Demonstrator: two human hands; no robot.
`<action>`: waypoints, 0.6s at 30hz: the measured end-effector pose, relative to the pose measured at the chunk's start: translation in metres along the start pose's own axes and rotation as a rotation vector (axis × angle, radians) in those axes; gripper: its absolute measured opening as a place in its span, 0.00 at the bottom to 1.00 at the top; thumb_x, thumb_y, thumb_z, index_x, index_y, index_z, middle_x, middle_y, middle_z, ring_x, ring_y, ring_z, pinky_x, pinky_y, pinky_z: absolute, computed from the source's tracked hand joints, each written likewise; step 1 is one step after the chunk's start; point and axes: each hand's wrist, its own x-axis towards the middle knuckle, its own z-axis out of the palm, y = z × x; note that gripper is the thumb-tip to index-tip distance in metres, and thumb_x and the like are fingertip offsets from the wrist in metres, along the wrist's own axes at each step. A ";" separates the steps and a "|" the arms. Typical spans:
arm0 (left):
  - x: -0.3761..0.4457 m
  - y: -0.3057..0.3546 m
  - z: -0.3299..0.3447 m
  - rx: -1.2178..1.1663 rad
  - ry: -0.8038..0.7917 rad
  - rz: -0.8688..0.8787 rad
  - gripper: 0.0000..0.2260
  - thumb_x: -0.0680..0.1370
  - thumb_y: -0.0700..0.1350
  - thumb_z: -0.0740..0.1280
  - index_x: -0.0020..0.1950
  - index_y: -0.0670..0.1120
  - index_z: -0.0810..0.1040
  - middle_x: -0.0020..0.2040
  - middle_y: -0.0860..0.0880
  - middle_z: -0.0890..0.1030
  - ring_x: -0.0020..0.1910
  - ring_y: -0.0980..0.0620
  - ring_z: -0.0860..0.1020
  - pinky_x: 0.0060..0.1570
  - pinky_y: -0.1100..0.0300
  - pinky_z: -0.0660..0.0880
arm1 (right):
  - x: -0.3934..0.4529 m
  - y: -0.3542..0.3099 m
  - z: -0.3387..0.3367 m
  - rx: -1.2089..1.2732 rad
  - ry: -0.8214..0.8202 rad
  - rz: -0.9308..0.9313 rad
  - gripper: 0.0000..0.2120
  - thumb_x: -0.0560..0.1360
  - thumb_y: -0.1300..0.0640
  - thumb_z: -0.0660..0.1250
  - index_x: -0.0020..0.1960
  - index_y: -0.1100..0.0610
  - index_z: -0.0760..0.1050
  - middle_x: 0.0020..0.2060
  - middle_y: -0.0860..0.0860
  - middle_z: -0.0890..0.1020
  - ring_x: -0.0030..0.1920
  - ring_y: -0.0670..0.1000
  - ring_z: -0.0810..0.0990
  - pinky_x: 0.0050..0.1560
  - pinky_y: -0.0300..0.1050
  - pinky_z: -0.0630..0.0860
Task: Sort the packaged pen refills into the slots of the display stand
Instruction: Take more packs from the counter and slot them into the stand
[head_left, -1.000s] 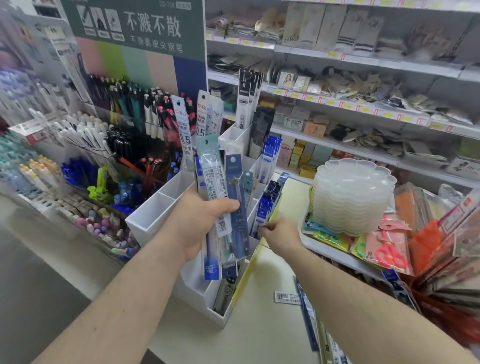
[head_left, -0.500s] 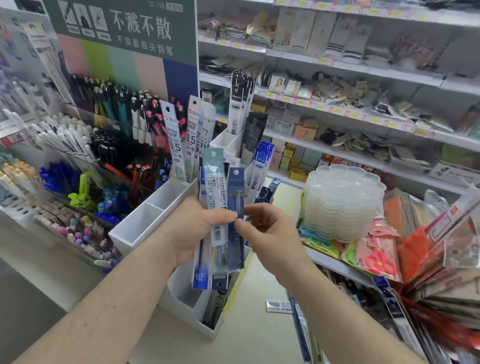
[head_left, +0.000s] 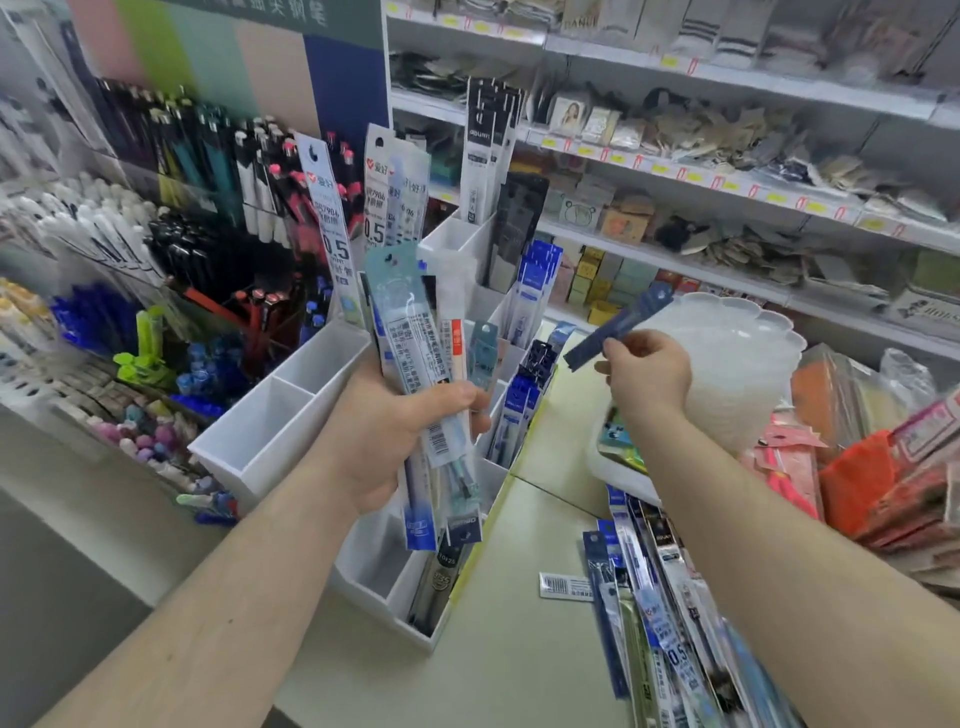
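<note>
1. Left hand (head_left: 384, 441) grips a fan of flat, glossy plastic refill packs (head_left: 415, 364) above the white stand (head_left: 291, 410).
2. Right hand (head_left: 647, 374) pinches one slim blue pack (head_left: 618, 325), tilted, over the desk (head_left: 519, 665).

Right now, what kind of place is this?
Most likely a stationery shop: pens racked in a display, shelves with yellow price tags, and packaged pen refills held in the left hand beside a white slotted stand.
</note>
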 end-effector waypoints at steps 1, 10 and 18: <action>-0.001 0.000 -0.001 0.001 -0.016 0.006 0.08 0.68 0.35 0.74 0.44 0.45 0.82 0.36 0.42 0.85 0.35 0.45 0.85 0.34 0.57 0.81 | 0.009 0.004 0.010 -0.020 -0.010 0.011 0.08 0.76 0.59 0.70 0.39 0.51 0.76 0.40 0.52 0.85 0.36 0.48 0.85 0.46 0.53 0.81; 0.001 -0.002 -0.002 0.055 -0.036 0.003 0.08 0.68 0.38 0.72 0.41 0.51 0.85 0.37 0.44 0.85 0.36 0.45 0.85 0.36 0.55 0.81 | 0.040 0.047 0.059 -0.363 -0.267 0.160 0.05 0.73 0.62 0.74 0.49 0.58 0.83 0.33 0.51 0.78 0.33 0.51 0.75 0.32 0.41 0.72; 0.001 0.000 -0.003 0.080 -0.079 -0.005 0.09 0.69 0.37 0.77 0.41 0.52 0.86 0.38 0.45 0.86 0.37 0.47 0.85 0.36 0.56 0.82 | 0.021 0.030 0.043 -0.312 -0.143 0.116 0.09 0.74 0.64 0.68 0.53 0.56 0.80 0.49 0.53 0.82 0.47 0.54 0.78 0.43 0.44 0.75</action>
